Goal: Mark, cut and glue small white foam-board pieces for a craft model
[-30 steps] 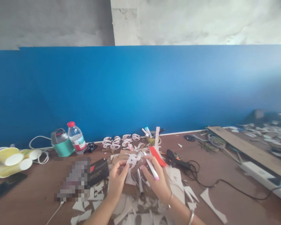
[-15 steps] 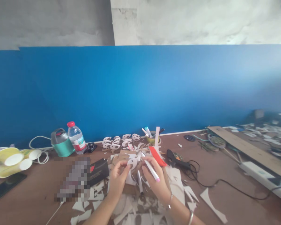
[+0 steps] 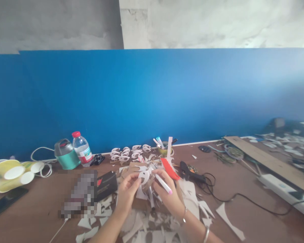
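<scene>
Between the thumb and fingers of my left hand (image 3: pixel 128 189) is a small white paper cutout (image 3: pixel 144 175) with dark marks on it. My right hand (image 3: pixel 168 190) grips a white marker (image 3: pixel 163 184) with a pink end, which slants down toward me; its tip is close to the cutout, but I cannot tell if they touch. Below and between my hands lies another pen-like tube (image 3: pixel 151 199). White paper scraps (image 3: pixel 134 224) cover the table under my wrists. Several similar marked cutouts (image 3: pixel 124 153) stand in rows behind my hands.
A red strip (image 3: pixel 170 169) and a black glue gun (image 3: pixel 191 172) with its cord lie to the right. Further right is a white power strip (image 3: pixel 286 192). On the left are a black box (image 3: pixel 106 186), a water bottle (image 3: pixel 82 150) and paper cups (image 3: pixel 14 180).
My left hand has shifted the cutout slightly, and it now looks turned a little. The marker and right hand have moved only slightly.
</scene>
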Tool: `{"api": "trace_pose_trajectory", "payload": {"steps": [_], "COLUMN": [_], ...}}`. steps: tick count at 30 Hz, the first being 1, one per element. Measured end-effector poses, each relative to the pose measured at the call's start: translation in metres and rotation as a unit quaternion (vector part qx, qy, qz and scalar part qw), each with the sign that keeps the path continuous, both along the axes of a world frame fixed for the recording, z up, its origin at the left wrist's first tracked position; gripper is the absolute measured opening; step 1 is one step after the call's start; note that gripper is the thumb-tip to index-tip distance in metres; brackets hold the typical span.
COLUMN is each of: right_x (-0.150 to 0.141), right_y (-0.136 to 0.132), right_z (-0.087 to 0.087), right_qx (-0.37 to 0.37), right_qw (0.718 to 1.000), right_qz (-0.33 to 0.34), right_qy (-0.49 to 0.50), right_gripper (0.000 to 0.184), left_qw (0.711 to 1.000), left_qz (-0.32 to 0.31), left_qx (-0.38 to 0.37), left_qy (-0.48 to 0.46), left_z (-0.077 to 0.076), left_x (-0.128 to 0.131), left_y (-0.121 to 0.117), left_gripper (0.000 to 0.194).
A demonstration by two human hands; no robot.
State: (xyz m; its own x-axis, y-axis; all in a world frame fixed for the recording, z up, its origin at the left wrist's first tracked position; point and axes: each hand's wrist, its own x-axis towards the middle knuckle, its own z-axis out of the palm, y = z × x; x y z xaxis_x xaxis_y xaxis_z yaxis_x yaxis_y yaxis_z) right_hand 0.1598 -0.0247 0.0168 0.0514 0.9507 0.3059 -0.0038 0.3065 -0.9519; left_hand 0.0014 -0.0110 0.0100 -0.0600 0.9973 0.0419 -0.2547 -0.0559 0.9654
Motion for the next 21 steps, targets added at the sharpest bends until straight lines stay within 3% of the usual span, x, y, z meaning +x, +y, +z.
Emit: {"api": "trace_pose_trajectory", "payload": {"steps": [8, 16, 21], "right_x": [-0.002, 0.000, 0.000], "right_y": [0.002, -0.005, -0.006], "right_z": [0.004, 0.013, 0.013], "right_qx": [-0.045, 0.000, -0.010], "right_qw": [0.997, 0.999, 0.999], "right_qz": [0.029, -0.028, -0.035], "right_qy": [0.056, 0.028, -0.002], "right_gripper": [0.022, 0.030, 0.032], "left_qw": [0.999, 0.997, 0.989], "left_qz": [-0.037, 0.061, 0.055], "left_qx": [-0.010, 0.043, 0.068], "left_qy": [-0.028, 0.034, 0.120], "left_z": [0.007, 0.001, 0.004], "left_x": [0.001, -0.003, -0.004], "left_y": [-0.002, 0.000, -0.003], "left_gripper": [0.033, 0.034, 0.030]}}
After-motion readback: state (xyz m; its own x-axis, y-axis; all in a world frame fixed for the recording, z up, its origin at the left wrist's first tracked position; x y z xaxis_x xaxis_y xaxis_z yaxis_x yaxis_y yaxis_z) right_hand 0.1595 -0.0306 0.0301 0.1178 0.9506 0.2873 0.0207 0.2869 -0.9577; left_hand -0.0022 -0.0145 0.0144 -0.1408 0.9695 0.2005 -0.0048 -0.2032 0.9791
